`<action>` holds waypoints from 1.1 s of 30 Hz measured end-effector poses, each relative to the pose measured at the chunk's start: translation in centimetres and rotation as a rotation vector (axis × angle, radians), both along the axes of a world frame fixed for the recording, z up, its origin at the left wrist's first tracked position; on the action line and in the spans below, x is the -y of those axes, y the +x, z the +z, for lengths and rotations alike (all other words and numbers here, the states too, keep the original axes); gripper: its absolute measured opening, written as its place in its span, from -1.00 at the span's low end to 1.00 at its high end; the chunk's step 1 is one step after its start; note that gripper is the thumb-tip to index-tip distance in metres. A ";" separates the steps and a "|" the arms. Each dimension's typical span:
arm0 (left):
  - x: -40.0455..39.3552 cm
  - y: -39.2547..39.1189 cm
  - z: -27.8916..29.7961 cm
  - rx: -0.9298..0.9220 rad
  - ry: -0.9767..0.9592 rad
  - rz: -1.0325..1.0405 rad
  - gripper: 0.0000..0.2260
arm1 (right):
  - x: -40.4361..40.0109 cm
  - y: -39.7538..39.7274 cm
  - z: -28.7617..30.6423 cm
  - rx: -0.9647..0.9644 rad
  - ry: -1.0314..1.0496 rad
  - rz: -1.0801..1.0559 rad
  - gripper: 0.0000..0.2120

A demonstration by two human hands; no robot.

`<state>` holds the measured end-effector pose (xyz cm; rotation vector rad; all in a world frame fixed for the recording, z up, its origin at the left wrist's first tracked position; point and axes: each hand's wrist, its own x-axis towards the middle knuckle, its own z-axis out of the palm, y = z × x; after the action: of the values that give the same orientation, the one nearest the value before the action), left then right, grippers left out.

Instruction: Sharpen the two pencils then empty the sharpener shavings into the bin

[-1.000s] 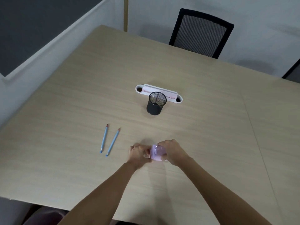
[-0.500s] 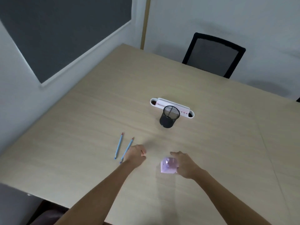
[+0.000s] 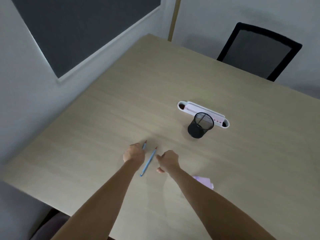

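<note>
Two blue pencils with reddish tips lie side by side on the wooden table [image 3: 242, 170]. My left hand [image 3: 134, 153] rests curled over the left pencil [image 3: 144, 145], so only its tip shows past the fingers; whether it is gripped is hidden. The right pencil [image 3: 148, 161] lies bare between my hands. My right hand [image 3: 168, 161] hovers just right of it, fingers loosely curled, thumb apart, holding nothing. The pink sharpener [image 3: 205, 182] sits on the table behind my right forearm, partly covered by it.
A black mesh cup [image 3: 200, 126] stands beyond the pencils, with a white and pink oblong tray [image 3: 181, 106] right behind it. A black chair [image 3: 259, 49] is at the far side. The table's near-left edge runs close to my left elbow.
Both hands let go of the sharpener, which now lies at the right. My left hand went onto the left pencil and my right hand moved left to the right pencil. The camera view shifted.
</note>
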<state>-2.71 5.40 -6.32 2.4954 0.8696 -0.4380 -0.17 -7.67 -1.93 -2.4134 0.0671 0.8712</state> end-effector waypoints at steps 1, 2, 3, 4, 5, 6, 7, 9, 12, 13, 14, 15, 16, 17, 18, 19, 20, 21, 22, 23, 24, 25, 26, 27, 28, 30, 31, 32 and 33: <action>-0.6 -0.3 -0.1 0.024 -0.028 0.016 -0.66 | -1.0 0.3 -0.8 0.004 0.009 -0.021 -0.73; -1.2 -0.5 -0.2 0.065 -0.053 0.023 -0.69 | -1.8 0.5 -1.4 0.012 0.012 -0.032 -0.75; -1.9 -0.8 -0.3 0.116 -0.069 0.026 -0.73 | -2.4 1.0 -2.3 0.017 0.036 -0.050 -0.79; -2.7 -1.0 -0.2 0.186 -0.088 0.043 -0.78 | -2.8 1.3 -2.7 0.034 0.050 -0.049 -0.83; -3.6 -1.2 0.1 0.262 -0.111 0.067 -0.83 | -3.0 1.7 -3.2 0.061 0.052 -0.026 -0.86; -4.3 -1.1 0.5 0.330 -0.125 0.087 -0.86 | -3.1 2.0 -3.0 0.052 0.050 0.004 -0.90; -4.9 -0.8 1.0 0.383 -0.131 0.098 -0.87 | -3.0 2.2 -3.4 0.031 0.060 0.028 -0.95; -5.4 0.8 2.2 0.479 -0.174 0.122 -0.86 | -2.3 2.7 -2.9 0.007 0.065 0.069 -0.93; -4.2 5.0 4.5 0.618 -0.328 0.144 -0.85 | 0.8 4.8 0.0 0.070 0.162 -0.080 -0.78; -3.3 6.8 5.3 0.659 -0.387 0.149 -0.85 | 2.3 6.2 1.1 0.161 0.182 -0.125 -0.72; -2.3 8.6 6.0 0.694 -0.449 0.146 -0.85 | 3.9 7.4 3.0 0.270 0.208 -0.204 -0.72; -1.0 10.5 6.8 0.726 -0.504 0.132 -0.85 | 5.6 8.8 4.6 0.381 0.245 -0.299 -0.78; 0.5 12.3 7.5 0.760 -0.558 0.106 -0.85 | 7.4 10.1 6.2 0.483 0.285 -0.399 -0.83; 2.2 13.9 8.2 0.795 -0.600 0.077 -0.86 | 9.0 11.5 7.3 0.582 0.314 -0.481 -0.86; 3.9 15.4 8.9 0.832 -0.626 0.048 -0.88 | 10.6 12.8 8.5 0.660 0.334 -0.555 -0.88; 5.5 16.7 9.3 0.863 -0.619 0.018 -0.91 | 11.9 14.2 9.1 0.720 0.339 -0.614 -0.88; 7.0 17.8 9.5 0.884 -0.589 -0.016 -0.95 | 12.9 15.3 9.2 0.748 0.321 -0.649 -0.88; 8.4 18.7 9.5 0.888 -0.551 -0.040 -0.97 | 13.6 16.3 9.2 0.766 0.303 -0.665 -0.88; 9.6 19.3 9.3 0.871 -0.519 -0.048 -0.97 | 14.0 16.9 8.9 0.750 0.277 -0.668 -0.87; 10.6 19.7 8.9 0.842 -0.497 -0.046 -0.96 | 14.1 17.4 8.2 0.732 0.256 -0.653 -0.86; 11.4 19.9 8.5 0.803 -0.465 -0.050 -0.95 | 14.1 17.5 7.7 0.710 0.236 -0.629 -0.87; 12.1 19.9 8.0 0.752 -0.438 -0.045 -0.93 | 13.9 17.6 7.0 0.691 0.223 -0.605 -0.87; 12.6 19.9 7.7 0.701 -0.404 -0.041 -0.91 | 13.7 17.6 6.3 0.670 0.208 -0.582 -0.87; 12.9 20.0 7.2 0.659 -0.359 -0.042 -0.91 | 13.5 17.6 5.7 0.647 0.190 -0.561 -0.86; 13.2 19.9 6.9 0.621 -0.306 -0.050 -0.90 | 13.4 17.5 5.3 0.613 0.170 -0.539 -0.85; 13.4 19.8 6.2 0.571 -0.238 -0.070 -0.89 | 13.3 17.3 4.2 0.570 0.137 -0.499 -0.83; 13.4 20.0 5.7 0.559 -0.229 -0.077 -0.88 | 13.3 17.3 3.6 0.552 0.126 -0.487 -0.82; 13.5 20.0 5.8 0.536 -0.237 -0.076 -0.88 | 13.3 17.2 3.4 0.523 0.130 -0.487 -0.82; 13.5 20.1 5.8 0.525 -0.243 -0.065 -0.89 | 13.3 17.1 3.3 0.514 0.136 -0.494 -0.82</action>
<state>17.36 -8.13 -0.51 2.2517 0.4929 0.0935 16.93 -21.00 1.34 -2.2659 0.3735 0.0278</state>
